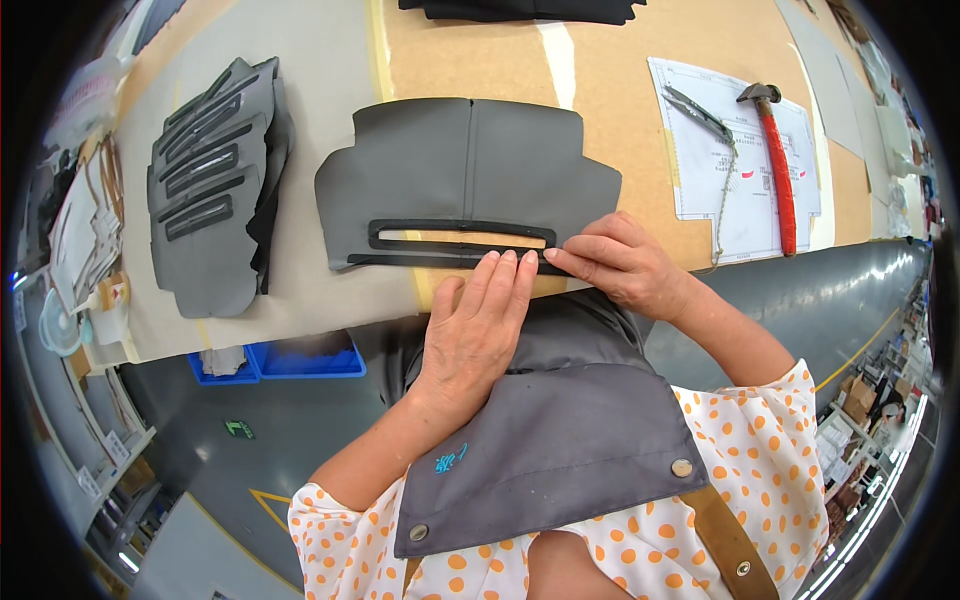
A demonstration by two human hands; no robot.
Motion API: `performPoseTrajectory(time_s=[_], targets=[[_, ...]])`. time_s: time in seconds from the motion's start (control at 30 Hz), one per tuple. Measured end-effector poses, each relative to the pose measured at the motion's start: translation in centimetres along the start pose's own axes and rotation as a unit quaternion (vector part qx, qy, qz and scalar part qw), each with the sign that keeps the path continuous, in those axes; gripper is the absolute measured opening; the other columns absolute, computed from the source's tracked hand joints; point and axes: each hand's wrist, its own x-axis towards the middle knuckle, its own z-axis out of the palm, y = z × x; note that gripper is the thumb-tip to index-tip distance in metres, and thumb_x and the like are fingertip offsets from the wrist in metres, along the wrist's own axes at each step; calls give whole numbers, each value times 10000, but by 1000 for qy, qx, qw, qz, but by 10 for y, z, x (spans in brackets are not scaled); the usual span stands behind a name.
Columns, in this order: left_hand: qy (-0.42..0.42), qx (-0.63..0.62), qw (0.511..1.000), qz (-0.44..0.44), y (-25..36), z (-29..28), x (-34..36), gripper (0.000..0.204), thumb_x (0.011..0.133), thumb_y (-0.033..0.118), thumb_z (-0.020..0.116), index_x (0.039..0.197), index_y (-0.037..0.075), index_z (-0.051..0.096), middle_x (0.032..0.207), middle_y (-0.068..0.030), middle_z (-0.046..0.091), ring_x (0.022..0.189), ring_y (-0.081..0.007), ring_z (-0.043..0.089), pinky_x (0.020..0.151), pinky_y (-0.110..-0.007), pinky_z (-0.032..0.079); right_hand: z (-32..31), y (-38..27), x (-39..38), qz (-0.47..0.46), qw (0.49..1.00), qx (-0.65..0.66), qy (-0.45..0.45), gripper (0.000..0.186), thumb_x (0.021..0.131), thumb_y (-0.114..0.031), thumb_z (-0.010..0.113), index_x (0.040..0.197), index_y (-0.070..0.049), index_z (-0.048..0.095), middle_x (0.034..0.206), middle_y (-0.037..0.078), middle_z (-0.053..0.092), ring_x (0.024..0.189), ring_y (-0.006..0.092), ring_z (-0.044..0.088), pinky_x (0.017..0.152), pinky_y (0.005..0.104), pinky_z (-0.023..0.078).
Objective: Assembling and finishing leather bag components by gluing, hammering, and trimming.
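Note:
A dark grey sheet-material panel with a centre seam lies at the table's near edge. Black strip edging frames a long slot in it, and a second black strip runs along its lower border. My left hand rests with fingers stretched flat on this lower strip, just below the slot's right half. At the strip's right end my right hand is closed, thumb and forefinger pinching at the black strip, the other fingers curled. What lies under the fingertips is partly hidden.
To the left lies a stack of similar grey panels. A red-handled hammer and a cutter knife on a chain sit on a white paper pattern. Black material lies at the far edge; blue bins stand below.

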Motion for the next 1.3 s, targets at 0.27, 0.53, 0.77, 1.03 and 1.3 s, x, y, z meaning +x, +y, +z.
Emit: performPoseTrajectory(time_s=[0.27, 0.53, 0.77, 1.03, 1.3], targets=[[47, -119, 992, -16, -21, -15, -16, 456, 877, 21, 625, 1329, 63, 669, 1285, -68, 618, 1238, -235, 590, 1028, -388, 423, 7, -27, 31, 139, 983, 73, 92, 418, 824, 12, 750, 1231, -80, 721, 1040, 66, 650, 867, 243, 597, 736, 365, 517], [37, -89, 994, -59, -50, -14, -18, 541, 848, -14, 617, 1385, 54, 619, 1292, -83, 590, 1219, -243, 579, 982, -387, 433, 39, -32, 57, 123, 986, 103, 42, 458, 845, 46, 709, 1284, -86, 707, 1073, 71, 633, 887, 237, 576, 760, 348, 525], [3, -81, 995, -53, -51, -17, -20, 595, 838, -40, 616, 1419, 87, 608, 1354, -80, 562, 1255, -243, 556, 1007, -389, 421, 34, -26, 54, 34, 999, 22, 1, 471, 816, -57, 652, 1280, 22, 670, 1133, 51, 609, 893, 231, 559, 820, 345, 524], [-34, -64, 997, -29, -50, -22, -17, 630, 820, -23, 616, 1441, 69, 576, 1375, -79, 572, 1276, -240, 548, 1008, -387, 419, 31, -24, 47, 28, 999, -11, -13, 465, 818, -74, 650, 1271, 33, 664, 1138, 54, 604, 900, 232, 564, 830, 343, 525], [-52, -6, 997, -49, -48, -26, -23, 661, 806, -17, 635, 1453, 92, 560, 1387, -45, 568, 1308, -219, 539, 1010, -383, 417, -11, -9, 39, 135, 983, -46, 112, 410, 851, 26, 673, 1252, -60, 690, 1122, 144, 674, 976, 289, 641, 832, 388, 550]])
